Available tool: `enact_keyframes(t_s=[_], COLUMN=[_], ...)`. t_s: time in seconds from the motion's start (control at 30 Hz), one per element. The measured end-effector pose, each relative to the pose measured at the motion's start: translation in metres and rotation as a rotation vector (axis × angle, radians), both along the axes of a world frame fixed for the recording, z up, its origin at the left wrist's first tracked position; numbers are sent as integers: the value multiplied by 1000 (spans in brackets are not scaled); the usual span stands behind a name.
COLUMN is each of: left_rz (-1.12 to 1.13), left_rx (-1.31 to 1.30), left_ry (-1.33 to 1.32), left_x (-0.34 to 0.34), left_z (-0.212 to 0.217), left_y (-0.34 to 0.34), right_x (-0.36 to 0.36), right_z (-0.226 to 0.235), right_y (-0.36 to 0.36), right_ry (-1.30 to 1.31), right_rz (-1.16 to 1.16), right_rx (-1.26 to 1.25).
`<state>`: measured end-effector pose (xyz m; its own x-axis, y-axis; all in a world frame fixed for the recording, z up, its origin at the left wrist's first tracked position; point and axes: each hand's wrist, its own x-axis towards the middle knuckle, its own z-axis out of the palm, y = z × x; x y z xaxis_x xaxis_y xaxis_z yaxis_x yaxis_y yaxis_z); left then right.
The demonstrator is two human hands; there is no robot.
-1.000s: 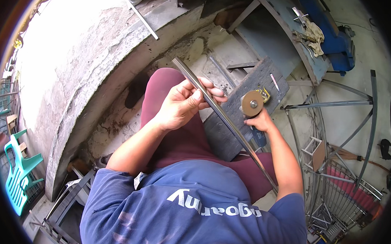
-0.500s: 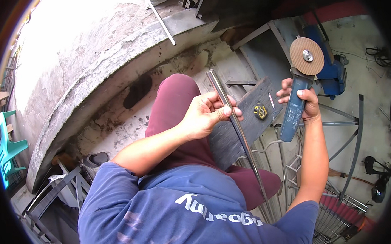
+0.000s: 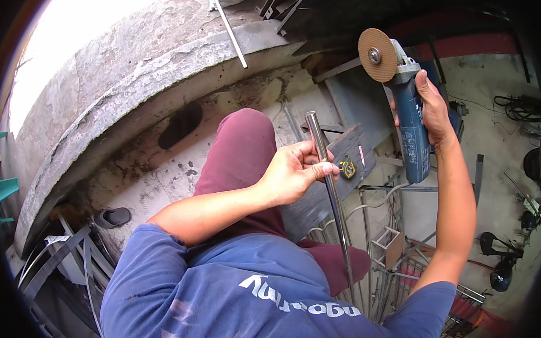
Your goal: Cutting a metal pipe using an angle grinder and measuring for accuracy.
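A shiny metal tube (image 3: 336, 211) slants across my lap, its upper end raised past my knee. My left hand (image 3: 296, 171) pinches it between thumb and fingers below that end. Up at the right, my right hand (image 3: 433, 111) grips a blue angle grinder (image 3: 413, 131) by its body. The grinder's tan cutting disc (image 3: 381, 56) points up and away, apart from the tube; it shows no guard around the disc. Beyond my left hand, a yellow and black tape measure (image 3: 346, 166) and a thin white and red marker (image 3: 361, 155) lie on a dark wooden board (image 3: 305, 211).
A concrete ledge (image 3: 154, 77) curves along the far left. Flat metal bars (image 3: 77, 259) pile up at lower left, near a dark slipper (image 3: 112, 217). Metal frames and a wire rack (image 3: 465, 296) stand at right. A power cord (image 3: 518, 108) coils on the floor.
My right hand has turned the grinder, so its disc has swung left and up. My left hand, still on the tube, has shifted slightly right and down in the picture.
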<state>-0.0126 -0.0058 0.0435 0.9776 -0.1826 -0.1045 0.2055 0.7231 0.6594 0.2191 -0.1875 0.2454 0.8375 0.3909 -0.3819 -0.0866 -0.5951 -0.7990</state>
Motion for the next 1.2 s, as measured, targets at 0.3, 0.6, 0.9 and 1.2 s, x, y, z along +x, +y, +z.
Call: enact_keyframes(t_s=[0.3,0.6,0.9,1.2], left_rz=[14,14,-4,-9], left_rx=[21,-15,22,0], left_ry=[-21,-10,2,11], left_x=[6,11,14,12], left_z=[6,9,8,8], left_y=[1,-1,-1,-2], right_x=[25,-17,-45,-42], right_z=[44,131,104,92], right_y=[75,202,217,218], right_ry=[-325,-558,-575,-478], right_rz=[481,863,1220,1273], right_rx=[-321,-845,-1115,-1231])
